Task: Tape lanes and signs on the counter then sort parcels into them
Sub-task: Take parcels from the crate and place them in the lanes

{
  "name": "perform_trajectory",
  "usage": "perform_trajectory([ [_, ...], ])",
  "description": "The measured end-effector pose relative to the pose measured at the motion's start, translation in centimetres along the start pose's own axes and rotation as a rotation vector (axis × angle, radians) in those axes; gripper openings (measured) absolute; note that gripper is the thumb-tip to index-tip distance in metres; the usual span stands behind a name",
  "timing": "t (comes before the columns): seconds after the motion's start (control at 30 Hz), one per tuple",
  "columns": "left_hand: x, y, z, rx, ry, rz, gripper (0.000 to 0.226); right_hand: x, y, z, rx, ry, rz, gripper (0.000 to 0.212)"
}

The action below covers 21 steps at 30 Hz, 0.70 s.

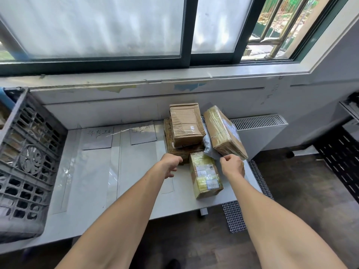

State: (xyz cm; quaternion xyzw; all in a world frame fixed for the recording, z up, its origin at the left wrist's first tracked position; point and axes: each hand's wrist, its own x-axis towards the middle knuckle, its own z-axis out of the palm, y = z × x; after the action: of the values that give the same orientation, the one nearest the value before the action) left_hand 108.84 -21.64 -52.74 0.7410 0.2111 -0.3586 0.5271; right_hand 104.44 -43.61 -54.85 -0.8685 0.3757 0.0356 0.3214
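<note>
Two handwritten paper signs (98,137) (142,133) lie taped at the back of the white counter (87,191), with clear tape lanes (118,162) running toward me. At the counter's right end is a parcel pile: a brown box (186,123) on top of a flatter box (174,150), a tilted taped parcel (223,133), a grey bag (208,144) and a yellow-taped parcel (206,175) in front. My left hand (172,165) hovers loosely curled by the flatter box's corner, holding nothing. My right hand (233,166) pinches the grey bag's lower edge.
A grey plastic crate (25,162) stands on the counter's left end. A white radiator (258,133) sits behind the counter's right edge, and a mesh mat (235,216) hangs past that edge. A black perforated rack (340,156) is at far right.
</note>
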Motion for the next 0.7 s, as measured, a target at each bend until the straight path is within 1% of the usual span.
perform_trajectory([
  [0.1, 0.0, -0.3, -0.5, 0.0, 0.008, -0.015, 0.04, -0.8, -0.5, 0.2, -0.03, 0.023, -0.029, 0.019],
  [0.17, -0.3, -0.3, -1.1, 0.007, 0.022, -0.014, 0.039, -1.6, -1.3, 0.3, -0.051, 0.093, -0.148, 0.02],
  [0.23, -0.5, 0.4, -2.3, 0.006, 0.058, 0.011, 0.031, -2.7, -3.2, 0.5, -0.07, 0.109, -0.327, 0.026],
  [0.3, -0.9, 1.8, -4.3, 0.016, 0.134, 0.08, 0.02, -3.9, -6.6, 1.2, -0.078, 0.062, -0.479, 0.029],
  [0.4, -2.2, 4.7, -8.7, 0.122, 0.291, 0.269, 0.019, -5.7, -13.3, 2.8, -0.065, -0.019, -0.599, 0.032],
  [0.43, -2.8, 5.4, -10.6, 0.187, 0.346, 0.327, 0.022, -6.5, -15.7, 3.6, -0.064, -0.056, -0.634, 0.033],
  [0.5, -4.0, 6.4, -14.3, 0.323, 0.446, 0.394, 0.043, -7.9, -19.5, 5.1, -0.09, -0.136, -0.687, 0.04],
  [0.53, -4.6, 6.5, -16.5, 0.361, 0.484, 0.399, 0.051, -8.7, -21.4, 5.9, -0.112, -0.167, -0.709, 0.045],
  [0.6, -5.6, 6.3, -20.6, 0.402, 0.544, 0.394, 0.058, -10.4, -24.6, 7.5, -0.14, -0.196, -0.742, 0.052],
  [0.7, -6.8, 5.2, -26.1, 0.413, 0.612, 0.388, 0.06, -13.2, -28.6, 9.5, -0.155, -0.215, -0.811, 0.057],
])
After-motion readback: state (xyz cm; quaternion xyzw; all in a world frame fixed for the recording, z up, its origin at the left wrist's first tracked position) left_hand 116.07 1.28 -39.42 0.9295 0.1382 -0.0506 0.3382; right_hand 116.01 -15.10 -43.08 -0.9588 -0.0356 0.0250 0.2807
